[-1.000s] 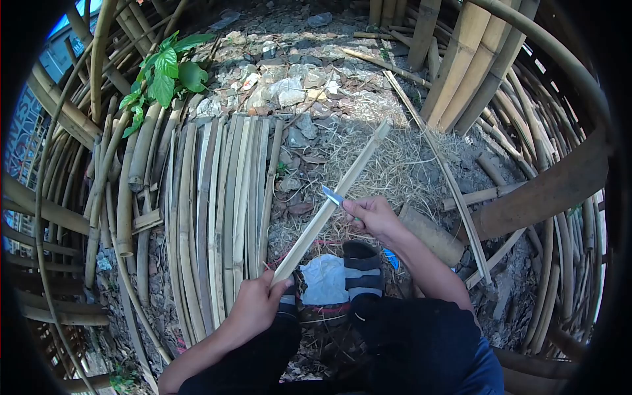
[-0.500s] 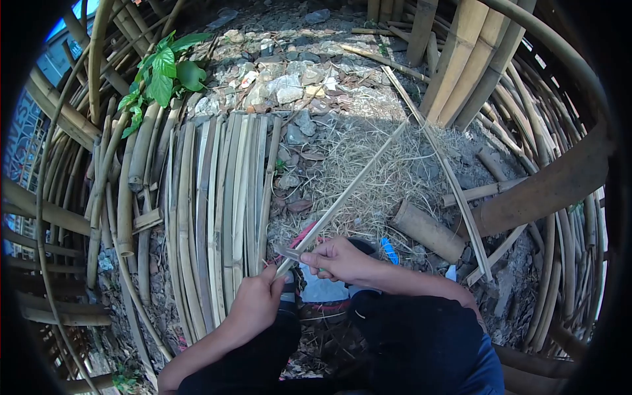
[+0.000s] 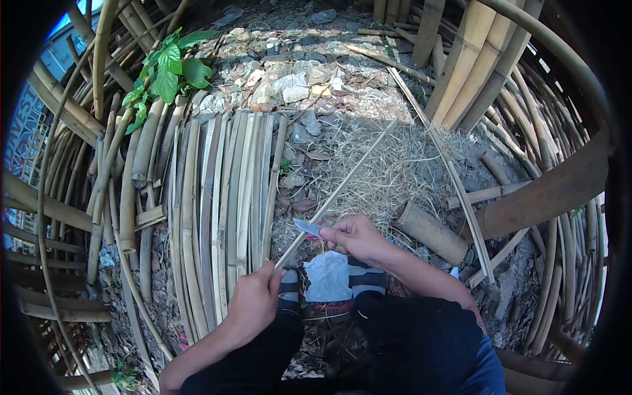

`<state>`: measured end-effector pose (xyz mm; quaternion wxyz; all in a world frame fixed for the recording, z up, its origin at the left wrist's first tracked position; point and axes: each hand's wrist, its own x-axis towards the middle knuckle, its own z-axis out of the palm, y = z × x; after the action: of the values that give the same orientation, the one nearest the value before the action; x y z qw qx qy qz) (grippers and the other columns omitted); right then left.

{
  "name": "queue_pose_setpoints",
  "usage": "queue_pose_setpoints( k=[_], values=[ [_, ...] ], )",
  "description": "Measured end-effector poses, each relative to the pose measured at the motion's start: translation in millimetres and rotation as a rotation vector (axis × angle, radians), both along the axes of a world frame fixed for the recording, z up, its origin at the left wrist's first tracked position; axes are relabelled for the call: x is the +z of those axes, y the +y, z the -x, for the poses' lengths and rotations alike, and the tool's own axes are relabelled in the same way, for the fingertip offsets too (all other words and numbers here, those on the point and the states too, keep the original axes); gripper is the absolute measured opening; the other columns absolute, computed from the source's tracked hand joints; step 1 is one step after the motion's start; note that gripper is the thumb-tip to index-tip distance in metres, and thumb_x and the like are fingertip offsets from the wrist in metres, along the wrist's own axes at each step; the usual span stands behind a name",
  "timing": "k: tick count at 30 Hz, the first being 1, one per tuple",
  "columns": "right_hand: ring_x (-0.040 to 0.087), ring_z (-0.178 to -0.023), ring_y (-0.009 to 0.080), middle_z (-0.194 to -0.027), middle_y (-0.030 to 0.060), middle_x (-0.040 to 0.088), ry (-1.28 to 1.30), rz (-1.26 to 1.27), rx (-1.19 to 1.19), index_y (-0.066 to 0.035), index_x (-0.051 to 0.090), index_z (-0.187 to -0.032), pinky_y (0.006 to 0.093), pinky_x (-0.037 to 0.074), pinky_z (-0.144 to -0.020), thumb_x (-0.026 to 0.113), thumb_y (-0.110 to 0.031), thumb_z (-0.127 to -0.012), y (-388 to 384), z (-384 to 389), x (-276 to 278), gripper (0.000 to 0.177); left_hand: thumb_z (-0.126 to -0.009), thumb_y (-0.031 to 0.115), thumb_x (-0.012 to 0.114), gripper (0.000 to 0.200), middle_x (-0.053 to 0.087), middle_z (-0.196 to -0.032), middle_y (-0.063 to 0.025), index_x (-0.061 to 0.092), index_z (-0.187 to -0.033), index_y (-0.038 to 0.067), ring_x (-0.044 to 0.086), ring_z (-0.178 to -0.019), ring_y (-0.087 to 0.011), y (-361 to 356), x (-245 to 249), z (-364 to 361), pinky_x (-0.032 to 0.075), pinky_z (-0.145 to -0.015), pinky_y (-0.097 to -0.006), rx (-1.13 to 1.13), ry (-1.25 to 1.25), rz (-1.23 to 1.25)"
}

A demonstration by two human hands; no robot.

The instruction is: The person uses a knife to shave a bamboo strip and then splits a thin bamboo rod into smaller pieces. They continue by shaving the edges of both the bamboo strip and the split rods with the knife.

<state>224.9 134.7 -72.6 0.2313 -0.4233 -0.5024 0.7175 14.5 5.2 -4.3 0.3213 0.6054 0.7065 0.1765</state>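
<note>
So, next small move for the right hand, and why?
Probably slide the knife along the strip, away from the left hand: the right hand has the blade across the strip, while the left grips its near end.

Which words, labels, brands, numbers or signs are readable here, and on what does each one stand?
"AVEST": blue banner, far left; the letters around it are too blurred to read.
Blue panel, upper left: white marks, too small to read.
Knife: no readable text.
</note>
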Motion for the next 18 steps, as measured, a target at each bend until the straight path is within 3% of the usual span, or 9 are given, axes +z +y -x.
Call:
queue_pose_setpoints(
  k=[2, 6, 8, 9, 14, 18],
  values=[
    [0.047, -0.056, 0.0044, -0.066, -0.0010, 0.059, -0.044, -0.020, 0.023, 0.000, 0.069, -0.080, 0.0231, 0.034, -0.049, 0.067, -0.031, -0.099, 7.9, -7.5, 1.4, 0.037, -0.100, 0.014, 0.058, 0.020, 0.058, -0.062, -0.0277, 0.055, -0.091, -0.003, 0.061, -0.064, -0.0488, 0.6, -1.9, 0.1, 0.045, -0.055, -0.0541, -0.009, -0.002, -0.015],
    [0.040, -0.050, 0.0044, -0.061, -0.0026, 0.051, -0.049, 0.030, -0.281, -0.002, 0.062, -0.078, 0.0240, 0.030, -0.046, 0.062, -0.033, -0.102, 62.4, -45.3, -7.2, 0.039, -0.100, 0.015, 0.061, 0.027, 0.053, -0.059, -0.0261, 0.054, -0.085, -0.005, 0.058, -0.053, -0.0429, -6.7, -3.8, 4.9, 0.041, -0.049, -0.0460, 0.018, 0.019, -0.060],
    [0.036, -0.048, 0.0036, -0.059, -0.0033, 0.049, -0.064, 0.048, -0.313, -0.004, 0.060, -0.076, 0.0225, 0.027, -0.043, 0.061, -0.035, -0.102, 73.7, -58.1, -8.0, 0.040, -0.100, 0.014, 0.058, 0.018, 0.059, -0.064, -0.0281, 0.056, -0.094, -0.004, 0.062, -0.066, -0.0488, -8.1, -1.6, 6.4, 0.046, -0.057, -0.0548, 0.028, 0.012, 0.022],
    [0.032, -0.045, 0.0029, -0.058, -0.0040, 0.048, -0.079, 0.070, -0.331, -0.006, 0.058, -0.075, 0.0209, 0.025, -0.041, 0.061, -0.038, -0.102, 75.3, -61.0, -6.0, 0.041, -0.100, 0.014, 0.058, 0.018, 0.059, -0.064, -0.0281, 0.056, -0.094, -0.004, 0.062, -0.066, -0.0488, -6.9, -2.3, 6.0, 0.046, -0.057, -0.0548, 0.023, 0.010, 0.021],
    [0.039, -0.049, 0.0033, -0.060, -0.0027, 0.052, 0.003, 0.173, 0.003, -0.003, 0.064, -0.080, 0.0215, 0.027, -0.044, 0.063, -0.034, -0.101, 6.2, -13.2, 4.6, 0.038, -0.099, 0.013, 0.058, 0.016, 0.061, -0.070, -0.0287, 0.058, -0.096, -0.002, 0.064, -0.069, -0.0478, 0.0, -5.1, -0.4, 0.047, -0.059, -0.0555, -0.021, 0.081, -0.041],
    [0.043, -0.053, 0.0039, -0.064, -0.0029, 0.055, 0.021, 0.199, 0.129, -0.003, 0.067, -0.084, 0.0221, 0.032, -0.047, 0.065, -0.036, -0.100, -17.7, 6.0, 4.4, 0.037, -0.099, 0.014, 0.057, 0.015, 0.062, -0.072, -0.0281, 0.058, -0.097, -0.001, 0.064, -0.068, -0.0475, -0.4, -3.9, -2.8, 0.048, -0.059, -0.0556, -0.044, 0.172, -0.063]
  ],
)
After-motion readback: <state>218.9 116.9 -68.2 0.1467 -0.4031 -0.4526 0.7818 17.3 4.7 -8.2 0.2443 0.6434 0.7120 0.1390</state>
